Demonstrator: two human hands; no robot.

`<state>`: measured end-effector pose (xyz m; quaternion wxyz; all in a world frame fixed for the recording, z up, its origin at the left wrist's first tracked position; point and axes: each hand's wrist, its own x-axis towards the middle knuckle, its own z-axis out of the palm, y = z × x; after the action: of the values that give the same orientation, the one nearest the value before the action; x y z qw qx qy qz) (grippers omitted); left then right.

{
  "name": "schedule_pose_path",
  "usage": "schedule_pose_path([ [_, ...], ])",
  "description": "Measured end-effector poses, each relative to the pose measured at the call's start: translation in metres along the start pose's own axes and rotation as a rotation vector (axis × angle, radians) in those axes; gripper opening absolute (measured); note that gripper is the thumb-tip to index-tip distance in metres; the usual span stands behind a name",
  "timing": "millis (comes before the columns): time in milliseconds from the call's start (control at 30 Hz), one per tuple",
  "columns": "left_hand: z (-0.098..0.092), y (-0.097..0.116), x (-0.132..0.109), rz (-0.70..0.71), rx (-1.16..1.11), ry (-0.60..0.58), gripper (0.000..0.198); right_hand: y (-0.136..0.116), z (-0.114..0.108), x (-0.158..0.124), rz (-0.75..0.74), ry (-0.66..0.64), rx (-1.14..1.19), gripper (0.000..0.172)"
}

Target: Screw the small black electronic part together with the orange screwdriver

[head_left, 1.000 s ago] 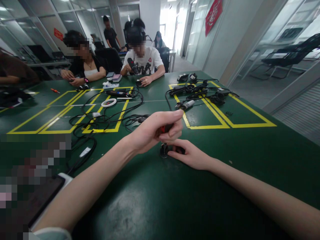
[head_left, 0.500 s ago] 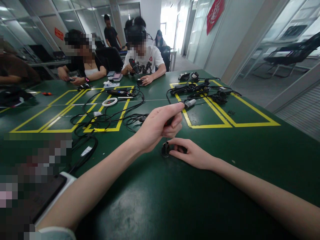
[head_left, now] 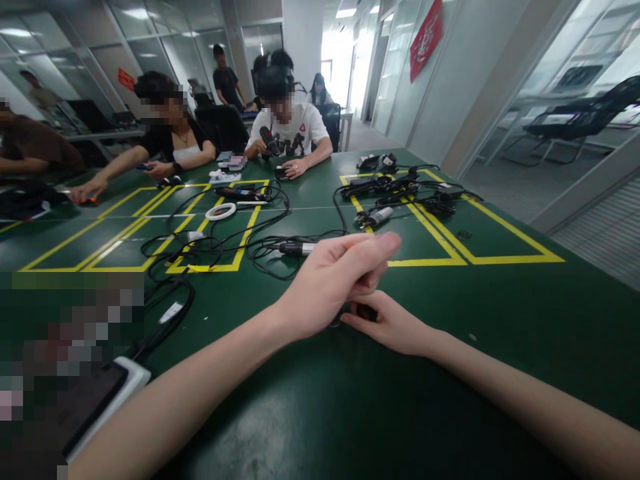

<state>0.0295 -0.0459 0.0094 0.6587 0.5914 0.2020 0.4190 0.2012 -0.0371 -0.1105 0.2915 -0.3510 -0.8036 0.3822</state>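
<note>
Resting on the green table (head_left: 400,413), the right hand (head_left: 395,327) bends its fingers around a small dark part (head_left: 339,319), partly hidden beneath the left hand (head_left: 337,287), which is closed around a mostly covered orange-marked object (head_left: 352,246), while beyond I see black cables (head_left: 367,184) and a co-worker (head_left: 310,123).

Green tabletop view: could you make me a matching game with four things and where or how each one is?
1 bare left hand
2 bare right hand
3 red banner with pale characters
4 flat yellow tape

A hanging up
B curled, thumb uppermost
C stuck down in rectangles
D lower hand, touching a small black part

Pairs: 1-B, 2-D, 3-A, 4-C
</note>
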Motion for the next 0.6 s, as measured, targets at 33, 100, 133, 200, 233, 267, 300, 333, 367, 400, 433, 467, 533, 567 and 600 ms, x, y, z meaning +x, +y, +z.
schedule_pose_path([
  [33,0.001,0.001,-0.001,-0.011,0.002,-0.028,0.048,-0.001,0.0,0.0,-0.01,0.004,0.018,0.028],
  [100,0.002,0.003,-0.003,-0.047,-0.012,-0.085,0.046,-0.002,0.001,0.0,-0.023,0.006,0.048,0.027],
  [133,0.001,0.004,-0.004,-0.064,-0.019,-0.096,0.044,-0.002,0.001,0.0,-0.025,0.003,0.051,0.026],
  [200,-0.002,0.006,-0.003,-0.085,-0.029,-0.084,0.041,-0.002,0.001,0.0,-0.019,-0.002,0.034,0.025],
  [233,-0.004,0.007,-0.002,-0.09,-0.032,-0.067,0.04,-0.002,0.0,0.001,-0.017,-0.001,0.019,0.024],
  [267,-0.006,0.007,-0.001,-0.095,-0.036,-0.059,0.039,-0.002,0.0,0.001,-0.014,0.0,0.004,0.023],
  [300,-0.008,0.007,0.001,-0.101,-0.04,-0.056,0.038,-0.002,-0.001,0.001,-0.013,0.001,-0.004,0.022],
  [333,-0.01,0.007,0.002,-0.102,-0.038,-0.058,0.038,-0.002,-0.001,0.001,-0.011,0.002,-0.007,0.022],
  [367,-0.012,0.007,0.002,-0.104,-0.032,-0.063,0.037,-0.003,-0.002,0.001,-0.008,0.002,-0.004,0.021],
  [400,-0.013,0.008,0.003,-0.106,-0.029,-0.071,0.035,-0.003,-0.002,0.001,-0.005,0.001,0.002,0.02],
  [433,-0.014,0.008,0.003,-0.108,-0.029,-0.082,0.034,-0.004,-0.002,0.001,0.0,0.0,0.01,0.02],
  [467,-0.015,0.009,0.003,-0.112,-0.028,-0.095,0.033,-0.004,-0.002,0.0,0.003,-0.002,0.018,0.019],
  [533,-0.015,0.01,0.002,-0.119,-0.031,-0.125,0.031,-0.004,-0.001,0.0,0.003,0.007,0.035,0.019],
  [567,-0.014,0.011,0.002,-0.119,-0.031,-0.133,0.029,-0.004,-0.001,-0.001,0.001,0.014,0.043,0.02],
  [600,-0.014,0.011,0.002,-0.114,-0.027,-0.131,0.025,-0.004,-0.001,-0.001,0.001,0.021,0.047,0.021],
])
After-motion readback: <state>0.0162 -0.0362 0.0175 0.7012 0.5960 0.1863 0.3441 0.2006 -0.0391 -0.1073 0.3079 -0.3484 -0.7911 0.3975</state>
